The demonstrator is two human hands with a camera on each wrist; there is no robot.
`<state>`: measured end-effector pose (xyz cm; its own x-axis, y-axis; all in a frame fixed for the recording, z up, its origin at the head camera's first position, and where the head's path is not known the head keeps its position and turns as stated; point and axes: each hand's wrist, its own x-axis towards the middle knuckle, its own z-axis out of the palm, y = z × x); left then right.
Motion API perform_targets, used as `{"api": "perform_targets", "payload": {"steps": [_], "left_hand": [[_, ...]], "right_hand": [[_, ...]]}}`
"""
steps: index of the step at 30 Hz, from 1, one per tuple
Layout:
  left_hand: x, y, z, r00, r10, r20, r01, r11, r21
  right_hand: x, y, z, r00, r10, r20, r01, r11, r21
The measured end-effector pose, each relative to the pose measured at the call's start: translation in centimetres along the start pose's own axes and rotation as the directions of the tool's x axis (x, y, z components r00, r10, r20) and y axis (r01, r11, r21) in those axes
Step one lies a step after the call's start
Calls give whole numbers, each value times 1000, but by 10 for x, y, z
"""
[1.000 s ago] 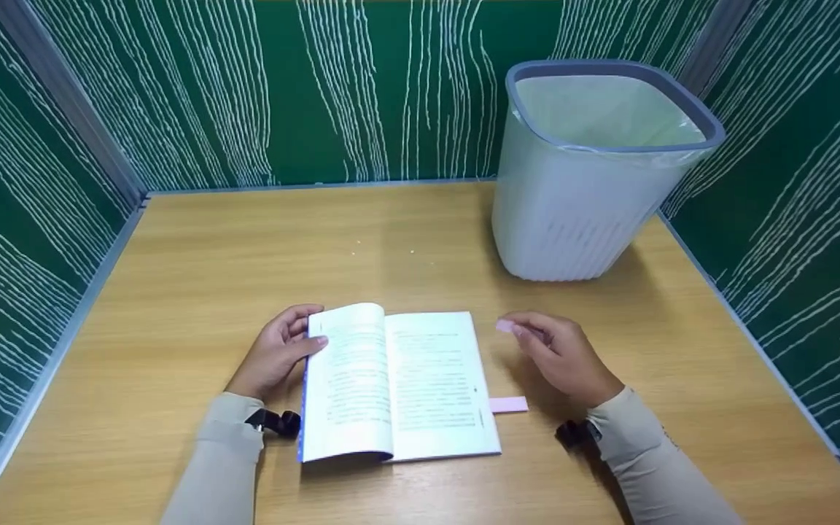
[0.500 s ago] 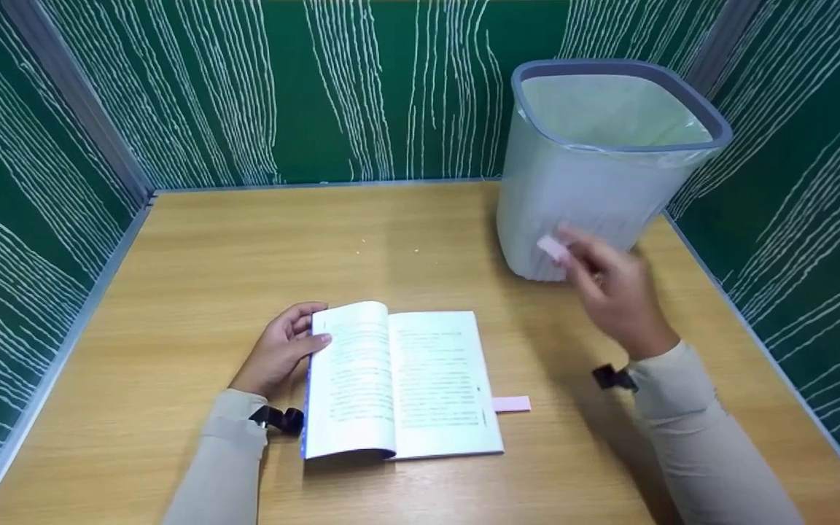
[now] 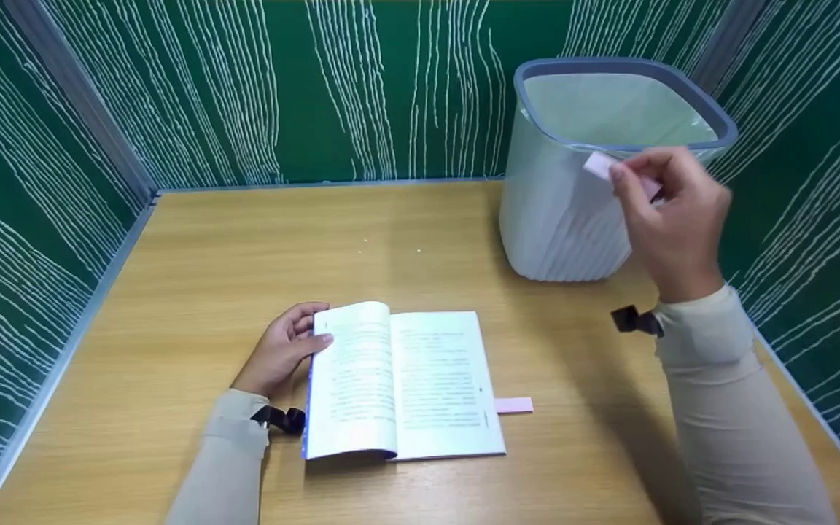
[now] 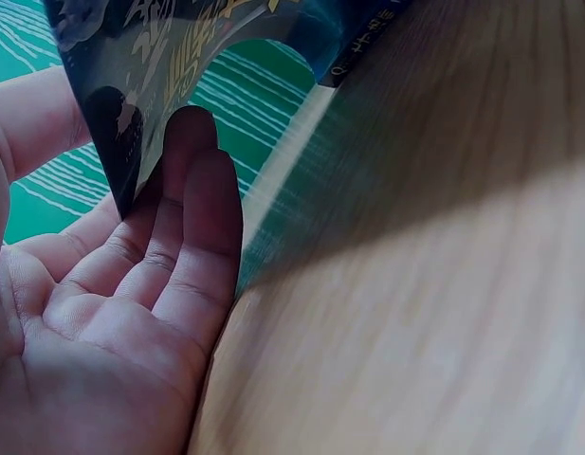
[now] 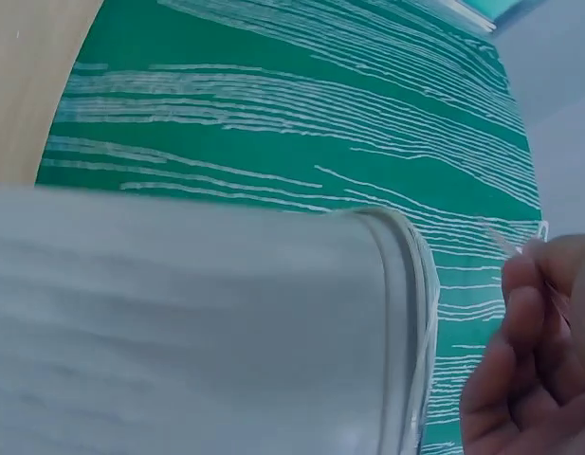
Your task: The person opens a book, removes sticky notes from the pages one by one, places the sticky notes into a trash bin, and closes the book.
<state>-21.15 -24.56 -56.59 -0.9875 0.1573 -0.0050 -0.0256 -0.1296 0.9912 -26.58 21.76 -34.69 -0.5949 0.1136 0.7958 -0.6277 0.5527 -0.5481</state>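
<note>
An open book [image 3: 438,379] lies on the table in the head view. My left hand [image 3: 281,350] holds its left side, thumb on the page and fingers behind the cover. The dark cover [image 4: 112,85] with gold writing shows between thumb and fingers in the left wrist view. My right hand [image 3: 682,211] is raised at the front of the bin [image 3: 566,211], near its rim, and pinches a pink paper strip [image 3: 599,165] between thumb and fingers. Another pink strip [image 3: 514,405] sticks out from the book's right edge.
The white bin has a grey rim and a pale liner [image 3: 609,109]; it stands at the back right of the wooden table [image 3: 245,248]. Tiny white specks lie near the table's middle. Green walls [image 3: 456,87] with white lines enclose three sides.
My right hand has risen from beside the book, up and to the right toward the bin's rim, carrying the pink paper strip. My left hand and the book stay in place.
</note>
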Motion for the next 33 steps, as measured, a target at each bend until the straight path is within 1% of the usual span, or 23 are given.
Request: {"api": "perform_targets", "payload": {"steps": [1, 3, 6, 9, 12, 16, 17, 20, 23, 24, 26, 28, 31, 33], "left_hand": [[0, 0, 0, 1000, -1, 1, 1, 1000, -2], [-1, -1, 1, 1000, -2, -3, 2, 1000, -4], [-1, -1, 1, 1000, -4, -7, 4, 1000, -7], [-1, 0, 1, 1000, -5, 3, 5, 1000, -5], [-1, 1, 0, 1000, -4, 2, 4, 1000, -3], [-2, 1, 0, 1000, -4, -7, 4, 1000, 0], [-2, 1, 0, 1000, -4, -8, 4, 1000, 2], [-2, 0, 0, 1000, -4, -7, 5, 1000, 11], [-1, 0, 1, 1000, -5, -6, 5, 1000, 15], [-1, 0, 1, 1000, -6, -6, 6, 1000, 14], [0, 0, 0, 1000, -2, -1, 2, 1000, 14], [1, 0, 0, 1000, 6, -2, -6, 1000, 5], [0, 0, 1, 1000, 12, -3, -12, 1000, -3], [0, -1, 2, 1000, 12, -6, -12, 1000, -3]], "right_hand": [[5, 1, 0, 1000, -23, -10, 22, 999, -24], [13, 5, 0, 999, -8, -42, 6, 999, -51], [26, 14, 0, 998, -5, -64, -1, 995, -101], [34, 22, 0, 996, 31, -78, -42, 988, -151], [42, 28, 2, 996, 54, -68, -68, 968, -241], [51, 37, 9, 995, 101, -23, -103, 939, -329], [52, 39, 11, 992, 126, -6, -121, 935, -334], [54, 47, 12, 979, 202, 25, -187, 941, -281], [53, 56, 13, 973, 232, 22, -221, 948, -231], [53, 59, 14, 975, 223, 12, -215, 951, -223], [51, 66, 19, 987, 161, -12, -159, 956, -247], [50, 72, 24, 994, 104, -37, -110, 953, -283], [47, 80, 30, 997, 30, -75, -53, 943, -329], [46, 83, 33, 996, 20, -92, -51, 937, -345]]}}
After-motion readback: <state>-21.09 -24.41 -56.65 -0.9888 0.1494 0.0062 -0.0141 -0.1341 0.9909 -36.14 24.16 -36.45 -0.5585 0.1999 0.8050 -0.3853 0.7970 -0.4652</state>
